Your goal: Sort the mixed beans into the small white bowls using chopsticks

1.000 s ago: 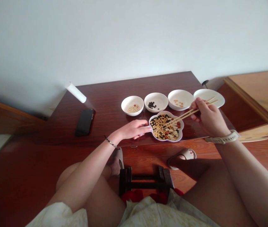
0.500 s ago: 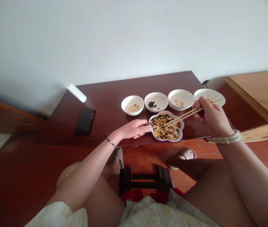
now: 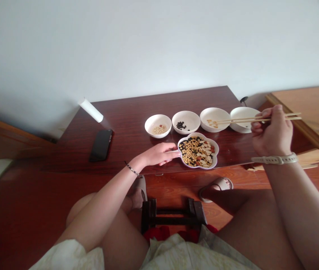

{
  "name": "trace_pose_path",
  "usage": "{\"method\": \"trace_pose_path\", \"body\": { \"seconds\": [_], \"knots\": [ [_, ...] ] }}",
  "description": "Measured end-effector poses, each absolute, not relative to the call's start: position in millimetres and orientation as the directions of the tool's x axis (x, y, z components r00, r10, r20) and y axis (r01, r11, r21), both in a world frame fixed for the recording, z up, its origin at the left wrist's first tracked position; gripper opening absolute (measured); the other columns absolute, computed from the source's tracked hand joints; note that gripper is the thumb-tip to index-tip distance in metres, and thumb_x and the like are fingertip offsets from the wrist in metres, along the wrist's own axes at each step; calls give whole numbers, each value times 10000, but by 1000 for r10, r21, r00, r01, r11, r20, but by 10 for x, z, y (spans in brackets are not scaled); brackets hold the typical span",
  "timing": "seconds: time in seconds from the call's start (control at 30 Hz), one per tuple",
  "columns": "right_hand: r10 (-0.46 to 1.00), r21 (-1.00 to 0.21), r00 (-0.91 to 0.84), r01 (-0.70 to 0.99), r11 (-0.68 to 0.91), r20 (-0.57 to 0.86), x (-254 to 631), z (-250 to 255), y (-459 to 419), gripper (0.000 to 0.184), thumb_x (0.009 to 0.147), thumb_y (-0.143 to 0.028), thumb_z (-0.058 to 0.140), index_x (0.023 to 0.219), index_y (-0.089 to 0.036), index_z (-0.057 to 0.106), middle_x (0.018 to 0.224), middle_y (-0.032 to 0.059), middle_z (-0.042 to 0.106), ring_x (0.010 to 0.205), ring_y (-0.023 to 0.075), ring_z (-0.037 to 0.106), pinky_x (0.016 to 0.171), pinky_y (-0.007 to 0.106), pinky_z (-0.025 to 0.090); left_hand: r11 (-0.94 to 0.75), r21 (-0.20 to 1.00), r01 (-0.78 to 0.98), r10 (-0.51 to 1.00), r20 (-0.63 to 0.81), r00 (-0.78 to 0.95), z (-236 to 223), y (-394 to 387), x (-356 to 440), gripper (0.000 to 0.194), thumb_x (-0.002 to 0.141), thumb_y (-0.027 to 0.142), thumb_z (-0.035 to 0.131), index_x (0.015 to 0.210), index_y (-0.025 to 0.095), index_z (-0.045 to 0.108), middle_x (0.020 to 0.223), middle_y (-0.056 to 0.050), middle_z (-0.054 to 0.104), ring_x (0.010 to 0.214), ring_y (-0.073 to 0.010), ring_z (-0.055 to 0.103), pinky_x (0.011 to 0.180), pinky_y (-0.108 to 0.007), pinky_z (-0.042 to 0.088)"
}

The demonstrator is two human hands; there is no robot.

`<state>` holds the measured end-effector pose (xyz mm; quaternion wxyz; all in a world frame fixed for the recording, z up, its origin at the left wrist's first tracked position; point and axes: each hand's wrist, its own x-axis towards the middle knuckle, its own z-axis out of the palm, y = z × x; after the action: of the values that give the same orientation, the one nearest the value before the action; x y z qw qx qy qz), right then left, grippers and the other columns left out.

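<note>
Left fingers point(image 3: 167, 147) close on the flower-shaped dish point(image 3: 216, 149) by its handle point(image 3: 178, 153), near the table's point(image 3: 128, 142) front edge. Right fingers point(image 3: 257, 127) grip chopsticks point(image 3: 242, 120), tips at the third bowl point(image 3: 218, 112) from the left. Tabletop stretches between handle and phone point(image 3: 101, 145). Yellow beans point(image 3: 188, 151), black beans point(image 3: 184, 143) and pale peanuts point(image 3: 208, 151) fill the dish.

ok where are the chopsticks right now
In the head view, right of centre, the chopsticks are in the right hand, pointing left across the rightmost white bowl, with their tips at the neighbouring bowl just left of it.
</note>
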<state>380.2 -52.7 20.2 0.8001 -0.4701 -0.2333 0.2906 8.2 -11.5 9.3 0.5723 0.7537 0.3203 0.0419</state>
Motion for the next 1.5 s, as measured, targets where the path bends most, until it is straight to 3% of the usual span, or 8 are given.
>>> {"method": "trace_pose_path", "body": {
  "seconds": [0.23, 0.47, 0.63, 0.93, 1.1, 1.27, 1.5],
  "knots": [
    [661, -885, 747, -261, 384, 66, 3835, 226, -533, 415, 1112, -187, 491, 701, -187, 552, 660, 0, 537, 454, 71, 470, 387, 184, 264, -137, 889, 436, 534, -304, 789, 76, -108, 72, 450, 1031, 645, 623, 1055, 195, 616, 782, 13, 627, 488, -72, 494, 442, -204, 364],
    [915, -958, 404, -256, 126, 12, 3681, 133, -604, 278, 1024, -301, 692, 790, -170, 619, 741, 10, 563, 493, 60, 479, 377, 176, 223, -135, 892, 430, 537, -299, 789, 81, -102, 88, 438, 1035, 634, 626, 1023, 198, 602, 751, 26, 609, 480, -69, 493, 454, -201, 360],
    [953, -986, 303, -157, 57, 7, 3487, 96, -636, 378, 967, -510, 785, 808, -193, 655, 801, 8, 587, 534, 64, 505, 381, 182, 303, -147, 890, 431, 536, -294, 791, 117, -110, 115, 437, 1034, 633, 625, 1016, 197, 602, 760, 20, 617, 482, -69, 494, 457, -205, 359],
    [952, -998, 304, -39, 53, 39, 3477, 80, -646, 439, 983, -616, 749, 800, -225, 667, 812, 17, 593, 560, 80, 516, 382, 200, 373, -144, 888, 438, 543, -299, 785, 128, -128, 123, 441, 1031, 635, 624, 1028, 194, 615, 781, 9, 632, 499, -73, 507, 465, -205, 369],
    [941, -997, 335, -30, 71, 57, 3455, 74, -633, 435, 1013, -579, 719, 762, -229, 658, 739, 8, 586, 536, 89, 509, 369, 182, 356, -149, 886, 439, 547, -296, 783, 131, -131, 127, 438, 1031, 636, 623, 1026, 198, 613, 776, 11, 630, 498, -76, 508, 464, -208, 376],
    [909, -992, 416, -123, 33, -21, 3409, 102, -629, 417, 987, -525, 775, 747, -208, 650, 715, 9, 618, 504, 79, 511, 371, 166, 335, -147, 883, 446, 550, -302, 778, 122, -129, 134, 445, 1030, 638, 626, 1034, 194, 614, 779, 8, 631, 491, -76, 505, 456, -208, 372],
    [905, -994, 423, -61, 86, 52, 3389, 115, -635, 426, 1057, -473, 694, 744, -190, 642, 736, 20, 600, 494, 73, 479, 390, 187, 302, -153, 882, 445, 548, -299, 781, 119, -130, 139, 455, 1031, 647, 618, 1041, 192, 620, 782, 8, 631, 492, -76, 507, 448, -206, 371]
  ]
}}
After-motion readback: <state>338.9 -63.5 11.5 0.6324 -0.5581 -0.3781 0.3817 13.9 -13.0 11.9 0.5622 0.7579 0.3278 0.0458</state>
